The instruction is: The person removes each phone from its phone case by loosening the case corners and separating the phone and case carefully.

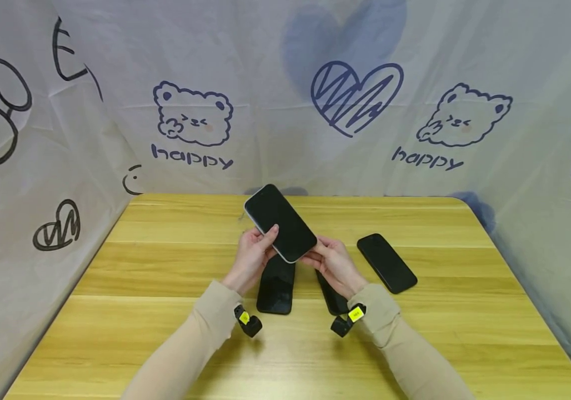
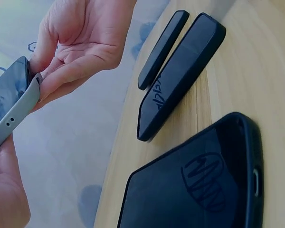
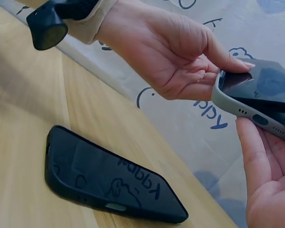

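Note:
Above the table, both hands hold a black-screened phone (image 1: 287, 222) with a light grey case (image 3: 230, 105) around its edge. In the right wrist view, part of the phone stands raised out of the case, leaving a dark gap along the rim. My left hand (image 1: 253, 258) grips the phone's left side, its thumb lying on the screen. At the lower right corner, my right hand (image 1: 335, 266) pinches the case edge; the left wrist view shows that corner bent away from the phone. Some right fingertips are hidden beneath.
Three dark phones lie on the wooden table (image 1: 165, 333): one phone (image 1: 275, 286) below the held one, another phone (image 1: 332, 297) partly under the right hand, and a third phone (image 1: 387, 264) farther right. A printed white cloth (image 1: 265, 111) hangs behind the table.

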Available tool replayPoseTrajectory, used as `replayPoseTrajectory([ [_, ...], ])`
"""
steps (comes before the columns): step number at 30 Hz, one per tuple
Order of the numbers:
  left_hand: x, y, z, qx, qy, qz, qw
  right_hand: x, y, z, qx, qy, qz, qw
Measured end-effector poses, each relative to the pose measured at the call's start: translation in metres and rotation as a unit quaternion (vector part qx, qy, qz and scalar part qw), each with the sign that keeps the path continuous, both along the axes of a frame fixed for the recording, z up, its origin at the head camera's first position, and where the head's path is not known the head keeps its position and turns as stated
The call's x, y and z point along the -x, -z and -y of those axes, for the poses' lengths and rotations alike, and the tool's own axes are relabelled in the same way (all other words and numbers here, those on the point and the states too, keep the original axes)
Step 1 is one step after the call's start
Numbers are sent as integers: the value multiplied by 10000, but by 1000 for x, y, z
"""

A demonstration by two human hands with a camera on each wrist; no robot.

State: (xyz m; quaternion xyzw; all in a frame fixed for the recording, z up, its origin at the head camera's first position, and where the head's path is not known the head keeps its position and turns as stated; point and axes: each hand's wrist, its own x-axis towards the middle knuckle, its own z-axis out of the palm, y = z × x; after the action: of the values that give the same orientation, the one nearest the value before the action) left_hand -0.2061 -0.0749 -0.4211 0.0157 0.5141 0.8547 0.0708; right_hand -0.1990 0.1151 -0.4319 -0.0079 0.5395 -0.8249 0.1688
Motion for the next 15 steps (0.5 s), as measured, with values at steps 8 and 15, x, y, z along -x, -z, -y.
replayPoseTrajectory([
  [8, -1, 1, -1, -118, -161, 6, 9998, -1, 2, -1, -100, -65, -137, 9998],
  [15, -2, 1, 0, -75, -280, 61, 9996, -2, 0, -6, -246, -367, -477, 9979],
])
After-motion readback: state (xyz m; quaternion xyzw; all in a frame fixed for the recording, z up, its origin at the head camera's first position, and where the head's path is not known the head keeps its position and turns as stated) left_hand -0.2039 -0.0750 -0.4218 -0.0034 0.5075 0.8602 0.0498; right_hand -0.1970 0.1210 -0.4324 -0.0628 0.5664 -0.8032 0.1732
